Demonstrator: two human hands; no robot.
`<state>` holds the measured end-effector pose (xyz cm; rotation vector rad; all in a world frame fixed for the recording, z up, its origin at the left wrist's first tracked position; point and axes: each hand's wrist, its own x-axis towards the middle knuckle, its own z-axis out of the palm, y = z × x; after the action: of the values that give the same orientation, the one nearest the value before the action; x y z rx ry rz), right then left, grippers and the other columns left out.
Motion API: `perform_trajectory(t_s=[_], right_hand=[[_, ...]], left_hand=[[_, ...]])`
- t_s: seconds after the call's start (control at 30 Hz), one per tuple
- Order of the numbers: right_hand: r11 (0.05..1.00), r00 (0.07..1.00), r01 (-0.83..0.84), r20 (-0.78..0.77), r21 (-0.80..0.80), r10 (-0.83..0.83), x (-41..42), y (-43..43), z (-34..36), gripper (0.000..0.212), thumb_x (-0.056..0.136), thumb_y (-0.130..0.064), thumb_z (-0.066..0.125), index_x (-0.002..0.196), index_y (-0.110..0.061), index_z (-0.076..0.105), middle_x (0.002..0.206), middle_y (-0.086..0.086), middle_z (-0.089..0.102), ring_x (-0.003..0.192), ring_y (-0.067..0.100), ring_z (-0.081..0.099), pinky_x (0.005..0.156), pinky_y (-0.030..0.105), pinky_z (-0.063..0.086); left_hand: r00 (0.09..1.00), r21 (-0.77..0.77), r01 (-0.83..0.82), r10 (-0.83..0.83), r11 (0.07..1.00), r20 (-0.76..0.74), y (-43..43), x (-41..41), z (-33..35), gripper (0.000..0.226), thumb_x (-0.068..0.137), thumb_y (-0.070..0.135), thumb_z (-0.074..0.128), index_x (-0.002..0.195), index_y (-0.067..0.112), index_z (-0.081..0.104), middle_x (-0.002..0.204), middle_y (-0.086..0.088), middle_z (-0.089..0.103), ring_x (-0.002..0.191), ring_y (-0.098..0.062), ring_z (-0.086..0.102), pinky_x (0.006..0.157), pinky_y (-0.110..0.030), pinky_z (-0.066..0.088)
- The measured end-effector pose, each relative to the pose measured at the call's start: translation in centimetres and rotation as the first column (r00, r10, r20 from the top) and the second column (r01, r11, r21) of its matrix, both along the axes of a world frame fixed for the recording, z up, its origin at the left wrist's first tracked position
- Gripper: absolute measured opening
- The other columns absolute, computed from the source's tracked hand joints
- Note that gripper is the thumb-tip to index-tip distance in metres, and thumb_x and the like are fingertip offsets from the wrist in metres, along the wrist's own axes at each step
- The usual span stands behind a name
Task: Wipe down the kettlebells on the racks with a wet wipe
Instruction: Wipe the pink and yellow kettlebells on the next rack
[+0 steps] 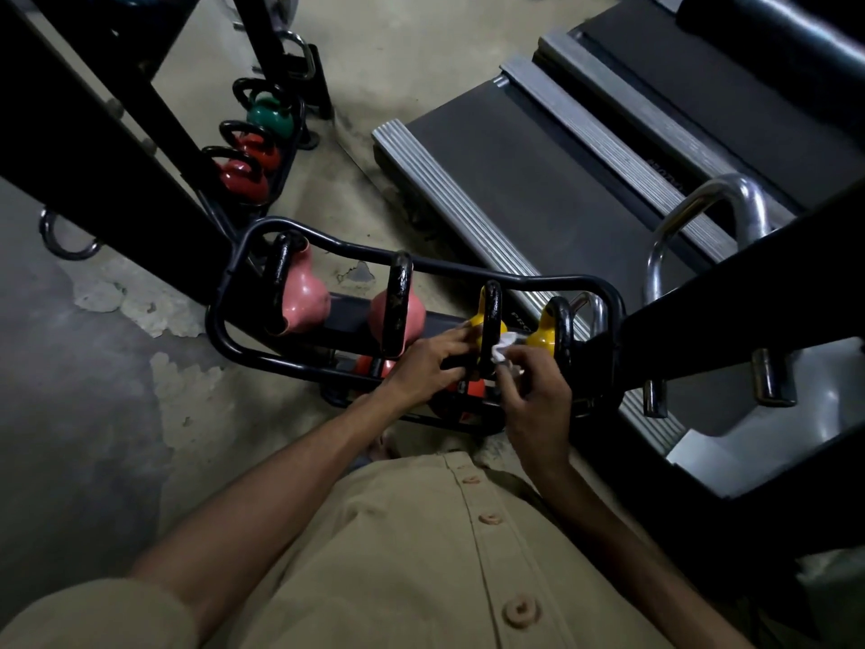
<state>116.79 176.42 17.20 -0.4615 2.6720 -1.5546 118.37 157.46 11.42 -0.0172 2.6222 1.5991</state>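
Your left hand (428, 367) grips the black handle of the yellow kettlebell (489, 327) on the black tubular rack (281, 363), right of frame centre. Your right hand (533, 395) pinches a crumpled white wet wipe (503, 351) against that handle. A second yellow kettlebell (545, 337) sits just to its right, two pink kettlebells (304, 297) to its left.

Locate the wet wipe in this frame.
In the head view, right of centre: the wet wipe is bunched in the right hand, against the handle of the nearer yellow kettlebell on the rack.

White wipe (503, 348) against yellow kettlebell (491, 327)
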Motion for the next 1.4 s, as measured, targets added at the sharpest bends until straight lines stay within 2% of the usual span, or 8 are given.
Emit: perform_trajectory(t_s=[0.1, 0.3, 0.6, 0.8, 1.0, 1.17, 1.27, 1.4], right_hand=[[0.845, 0.856, -0.222, -0.317, 0.487, 0.408, -1.1, -0.2, 0.5, 0.022, 0.096, -0.022, 0.055, 0.112, -0.017, 0.068, 0.130, -0.004, 0.061, 0.088, 0.013, 0.064, 0.061, 0.027, 0.054], [0.264, 0.602, -0.337, -0.009, 0.904, 0.798, -3.9, -1.1, 1.2, 0.044, 0.093, -0.033, 0.048, 0.131, -0.013, 0.057, 0.128, 0.012, 0.056, 0.080, 0.027, 0.065, 0.054, 0.037, 0.043], [0.146, 0.360, -0.229, -0.055, 0.962, 0.931, -3.9, -0.3, 1.6, 0.043, 0.093, -0.015, 0.036, 0.125, -0.014, 0.064, 0.112, 0.009, 0.059, 0.071, 0.023, 0.058, 0.056, 0.036, 0.027], [0.197, 0.308, -0.281, -0.106, 0.939, 0.945, -3.8, 1.1, 0.9, 0.031, 0.091, -0.015, 0.054, 0.119, -0.018, 0.067, 0.110, 0.010, 0.063, 0.069, 0.024, 0.059, 0.052, 0.036, 0.040], [0.243, 0.495, -0.348, -0.042, 0.906, 0.868, -3.1, 2.9, 0.4, 0.037, 0.092, -0.024, 0.042, 0.120, -0.019, 0.066, 0.115, 0.005, 0.064, 0.071, 0.023, 0.064, 0.053, 0.035, 0.042], [0.829, 0.920, -0.223, -0.169, 0.512, 0.353, -2.7, 2.9, 0.5, 0.016, 0.093, -0.020, 0.070, 0.109, -0.022, 0.073, 0.108, -0.008, 0.073, 0.083, 0.011, 0.071, 0.063, 0.028, 0.056], [0.993, 0.984, 0.106, 0.137, 0.049, -0.112, -1.4, 0.5, 0.7, 0.009, 0.097, -0.028, 0.071, 0.097, -0.020, 0.074, 0.087, -0.007, 0.075, 0.074, 0.007, 0.070, 0.065, 0.026, 0.055], [0.917, 0.786, 0.349, 0.593, -0.193, -0.175, -1.3, -1.9, -0.1, 0.025, 0.101, -0.036, 0.065, 0.088, -0.015, 0.065, 0.058, 0.002, 0.060, 0.038, 0.015, 0.050, 0.039, 0.022, 0.038]], left_hand=[[1.000, 0.059, 0.006, -0.007, 0.998, 0.013, -0.1, 0.1, 0.4, 0.041, 0.092, 0.005, 0.073, 0.132, 0.005, 0.067, 0.154, 0.000, 0.050, 0.143, -0.002, 0.042, 0.119, -0.024, 0.036], [0.998, 0.005, 0.058, -0.059, 0.998, 0.035, -0.3, -0.1, 0.1, 0.053, 0.089, -0.008, 0.069, 0.140, 0.003, 0.060, 0.157, 0.003, 0.039, 0.149, -0.006, 0.028, 0.121, -0.013, 0.021], [0.997, -0.027, 0.066, -0.065, 0.997, 0.038, -0.4, -0.3, -0.5, 0.051, 0.088, -0.009, 0.069, 0.136, 0.008, 0.066, 0.159, -0.004, 0.044, 0.152, -0.009, 0.030, 0.124, -0.021, 0.023], [0.998, -0.012, 0.050, -0.049, 0.999, 0.032, -0.6, -0.3, -0.3, 0.048, 0.087, -0.011, 0.067, 0.133, 0.002, 0.067, 0.157, -0.011, 0.046, 0.148, -0.010, 0.032, 0.116, -0.007, 0.021], [0.998, 0.011, 0.050, -0.051, 0.999, 0.046, -0.5, -0.2, 0.1, 0.048, 0.088, -0.003, 0.072, 0.134, 0.010, 0.068, 0.156, 0.004, 0.044, 0.147, -0.002, 0.033, 0.118, -0.011, 0.024], [0.997, 0.019, 0.040, -0.042, 0.999, 0.066, -0.4, -0.4, -0.1, 0.050, 0.086, 0.001, 0.077, 0.134, 0.013, 0.068, 0.156, 0.011, 0.042, 0.148, -0.001, 0.032, 0.120, -0.014, 0.025], [0.998, 0.027, 0.037, -0.038, 0.999, 0.058, -0.3, -0.4, -0.1, 0.051, 0.083, 0.001, 0.078, 0.133, 0.012, 0.069, 0.157, 0.011, 0.042, 0.149, -0.003, 0.035, 0.122, -0.020, 0.028], [0.998, 0.017, 0.034, -0.035, 0.999, 0.057, -0.3, -0.5, 0.0, 0.051, 0.083, 0.006, 0.081, 0.133, 0.012, 0.069, 0.155, 0.016, 0.039, 0.148, 0.000, 0.034, 0.121, -0.019, 0.028]])
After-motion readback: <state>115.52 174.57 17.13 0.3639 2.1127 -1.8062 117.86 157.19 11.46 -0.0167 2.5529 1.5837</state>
